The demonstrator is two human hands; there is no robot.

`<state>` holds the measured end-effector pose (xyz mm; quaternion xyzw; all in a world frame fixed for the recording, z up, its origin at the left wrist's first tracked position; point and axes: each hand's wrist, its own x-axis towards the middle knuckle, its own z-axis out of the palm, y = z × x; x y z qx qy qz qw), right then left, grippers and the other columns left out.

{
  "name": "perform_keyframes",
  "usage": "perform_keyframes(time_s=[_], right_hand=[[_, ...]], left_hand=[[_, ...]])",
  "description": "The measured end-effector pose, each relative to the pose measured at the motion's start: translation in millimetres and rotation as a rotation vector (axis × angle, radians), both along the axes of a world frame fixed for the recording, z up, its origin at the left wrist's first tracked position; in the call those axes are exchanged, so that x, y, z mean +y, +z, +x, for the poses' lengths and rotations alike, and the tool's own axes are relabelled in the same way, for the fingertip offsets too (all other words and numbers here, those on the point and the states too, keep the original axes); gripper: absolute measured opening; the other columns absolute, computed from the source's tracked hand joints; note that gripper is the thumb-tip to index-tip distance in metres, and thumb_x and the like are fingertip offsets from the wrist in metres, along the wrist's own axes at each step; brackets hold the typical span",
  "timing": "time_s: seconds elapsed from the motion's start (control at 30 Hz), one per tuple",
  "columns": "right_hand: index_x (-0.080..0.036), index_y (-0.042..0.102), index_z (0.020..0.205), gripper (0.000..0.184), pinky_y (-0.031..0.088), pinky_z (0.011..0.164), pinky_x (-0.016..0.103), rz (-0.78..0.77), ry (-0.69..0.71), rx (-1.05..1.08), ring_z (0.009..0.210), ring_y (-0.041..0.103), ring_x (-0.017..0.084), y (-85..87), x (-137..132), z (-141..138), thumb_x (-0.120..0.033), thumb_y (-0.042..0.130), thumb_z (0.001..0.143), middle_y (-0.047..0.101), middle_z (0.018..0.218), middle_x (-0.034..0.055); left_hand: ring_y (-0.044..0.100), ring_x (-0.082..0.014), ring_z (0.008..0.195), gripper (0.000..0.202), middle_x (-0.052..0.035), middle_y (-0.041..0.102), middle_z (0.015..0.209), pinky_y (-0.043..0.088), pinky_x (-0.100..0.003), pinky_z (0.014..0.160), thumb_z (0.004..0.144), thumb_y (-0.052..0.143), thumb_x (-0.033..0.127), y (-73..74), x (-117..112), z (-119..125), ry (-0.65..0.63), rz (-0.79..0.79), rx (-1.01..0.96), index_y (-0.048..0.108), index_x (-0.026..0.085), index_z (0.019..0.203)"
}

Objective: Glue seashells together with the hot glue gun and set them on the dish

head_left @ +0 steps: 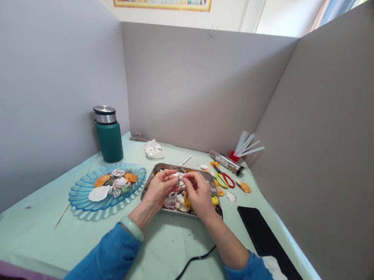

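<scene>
Head view, looking down at a pale green table (35, 229) enclosed by grey partition panels.

The left hand (160, 188) and the right hand (200, 194) meet above a metal tray (163, 167) at the centre of the table. Both are closed in a fingertip pinch on one small shell (180, 178). The shell is pale, whitish with darker mottling, and it is held just above the tray's far half. Its finer markings are too small to tell.

The tray holds a heap of mixed shells in white, purple-brown, orange and yellow. The left wrist carries a pale green bangle (132, 228), and both sleeves are blue.

To the left of the tray lies a blue glass plate (81, 195) with a scalloped rim. It bears orange, white and speckled shells. A thin wooden stick (63, 213) lies beside the plate's near edge.

At far left stands a dark green flask (109, 135) with a steel lid. No label on it can be made out.

Right of the tray are scissors (224, 178) with yellow and red handles. Beyond them lie a printed tube (226, 162), its wording unreadable, and clear rods (247, 146).

At near right lies a black phone (262, 237), screen dark. A black cable (184, 269) runs between the forearms.
</scene>
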<state>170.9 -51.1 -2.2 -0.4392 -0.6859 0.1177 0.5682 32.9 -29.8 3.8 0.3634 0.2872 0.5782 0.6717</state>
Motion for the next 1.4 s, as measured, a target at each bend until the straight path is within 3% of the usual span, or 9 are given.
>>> perform_keyframes(time_s=[0.17, 0.4, 0.63, 1.0, 1.4], right_hand=[[-0.02, 0.061, 0.101, 0.015, 0.048, 0.072, 0.03, 0.008, 0.039, -0.032, 0.079, 0.059, 0.018, 0.4, 0.7, -1.0, -0.023, 0.051, 0.089, 0.063, 0.091, 0.0052], [-0.021, 0.064, 0.098, 0.016, 0.047, 0.078, 0.031, 0.048, 0.062, -0.074, 0.091, 0.059, 0.02, 4.1, -0.8, -1.1, -0.02, 0.051, 0.089, 0.062, 0.097, 0.0066], [-0.02, 0.063, 0.094, 0.013, 0.047, 0.07, 0.029, 0.02, 0.02, -0.017, 0.076, 0.06, 0.017, 0.7, -0.6, -1.5, -0.021, 0.051, 0.089, 0.065, 0.087, 0.004], [-0.021, 0.066, 0.092, 0.013, 0.047, 0.07, 0.029, 0.023, 0.031, 0.001, 0.078, 0.06, 0.018, 0.2, 1.9, 0.1, -0.022, 0.055, 0.087, 0.066, 0.087, 0.0042], [-0.021, 0.068, 0.083, 0.021, 0.045, 0.055, 0.024, -0.137, 0.063, 0.09, 0.057, 0.058, 0.015, -6.8, 8.6, 4.1, -0.032, 0.052, 0.088, 0.061, 0.061, -0.0007]], left_hand=[[0.061, -0.0111, 0.056, 0.041, -0.0004, 0.065, 0.067, 0.052, -0.023, 0.054, 0.053, 0.083, 0.014, 1.4, -1.6, 0.1, 0.0, -0.003, 0.017, 0.061, 0.012, 0.088], [0.061, -0.0107, 0.057, 0.044, 0.0001, 0.065, 0.068, 0.052, -0.023, 0.054, 0.053, 0.084, 0.016, -0.3, -1.2, -0.6, -0.003, 0.008, 0.029, 0.061, 0.012, 0.089], [0.06, -0.0101, 0.055, 0.042, 0.001, 0.064, 0.066, 0.053, -0.023, 0.054, 0.053, 0.083, 0.016, 1.3, -1.8, 0.5, -0.009, -0.005, 0.018, 0.061, 0.012, 0.088], [0.061, -0.0117, 0.057, 0.043, -0.0012, 0.065, 0.069, 0.052, -0.024, 0.054, 0.054, 0.083, 0.016, -2.7, 0.0, -0.3, -0.035, 0.009, 0.047, 0.06, 0.012, 0.09], [0.06, -0.0103, 0.055, 0.044, 0.0011, 0.063, 0.066, 0.052, -0.023, 0.054, 0.053, 0.083, 0.015, -2.5, 0.4, 0.0, -0.05, 0.014, 0.059, 0.06, 0.011, 0.091]])
